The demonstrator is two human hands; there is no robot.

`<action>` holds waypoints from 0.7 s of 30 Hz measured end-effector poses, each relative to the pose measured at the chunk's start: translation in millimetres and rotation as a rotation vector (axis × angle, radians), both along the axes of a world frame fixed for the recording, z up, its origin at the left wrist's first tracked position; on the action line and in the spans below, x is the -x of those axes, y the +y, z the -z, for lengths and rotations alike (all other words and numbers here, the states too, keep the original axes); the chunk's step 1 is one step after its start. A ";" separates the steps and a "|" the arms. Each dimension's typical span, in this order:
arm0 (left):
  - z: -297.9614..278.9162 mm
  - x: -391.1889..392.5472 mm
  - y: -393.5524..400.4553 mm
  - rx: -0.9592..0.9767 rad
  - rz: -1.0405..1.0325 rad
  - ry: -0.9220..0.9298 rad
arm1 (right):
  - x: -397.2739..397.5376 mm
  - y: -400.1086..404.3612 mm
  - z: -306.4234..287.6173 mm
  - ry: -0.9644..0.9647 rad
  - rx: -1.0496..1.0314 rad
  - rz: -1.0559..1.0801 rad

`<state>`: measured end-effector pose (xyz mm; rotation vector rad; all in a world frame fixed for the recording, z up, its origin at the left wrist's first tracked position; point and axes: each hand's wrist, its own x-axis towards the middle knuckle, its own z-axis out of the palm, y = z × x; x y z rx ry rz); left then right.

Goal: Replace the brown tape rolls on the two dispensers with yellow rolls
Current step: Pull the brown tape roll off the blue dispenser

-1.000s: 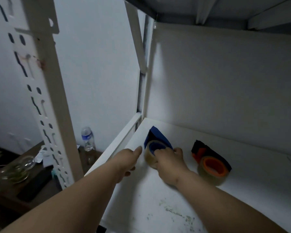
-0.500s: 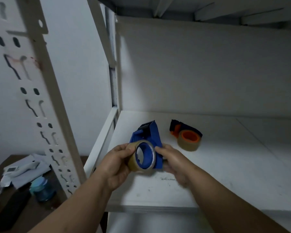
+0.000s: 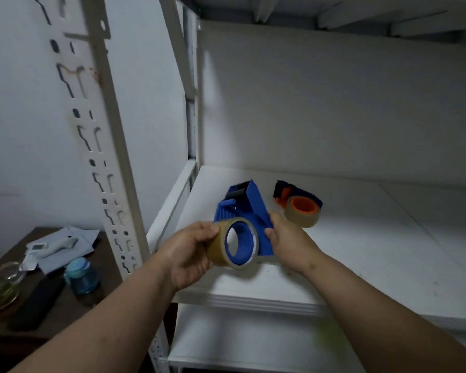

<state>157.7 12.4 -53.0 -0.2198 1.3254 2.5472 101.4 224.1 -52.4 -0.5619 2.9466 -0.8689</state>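
Observation:
I hold a blue tape dispenser (image 3: 249, 211) above the front of the white shelf (image 3: 361, 265). A brown tape roll (image 3: 218, 249) sits on its blue hub. My left hand (image 3: 189, 251) grips the roll's outer rim. My right hand (image 3: 288, 238) grips the dispenser's body from the right. An orange dispenser (image 3: 291, 196) with its own brown tape roll (image 3: 304, 218) lies on the shelf just behind my right hand. No yellow roll is in view.
A perforated white upright (image 3: 105, 157) of the rack stands to the left. Beyond it, a dark low table (image 3: 57, 300) holds papers, a blue-capped jar (image 3: 81, 275), a glass bowl (image 3: 0, 286) and a black flat object. A lower shelf (image 3: 240, 343) lies beneath.
Both hands lifted the blue dispenser off the back of the shelf and brought it toward me. My left hand went from resting beside it to gripping the roll.

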 end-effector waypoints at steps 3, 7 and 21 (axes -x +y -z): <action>-7.3 -2.1 15.1 0.007 0.076 -0.012 | 2.4 15.5 -1.5 0.078 -0.078 0.011; -11.3 -2.4 40.9 0.035 0.127 -0.050 | 3.1 35.8 0.5 0.238 -0.147 0.070; 1.8 -25.4 85.5 0.226 0.144 0.051 | 2.6 75.8 14.3 -0.012 0.061 -0.007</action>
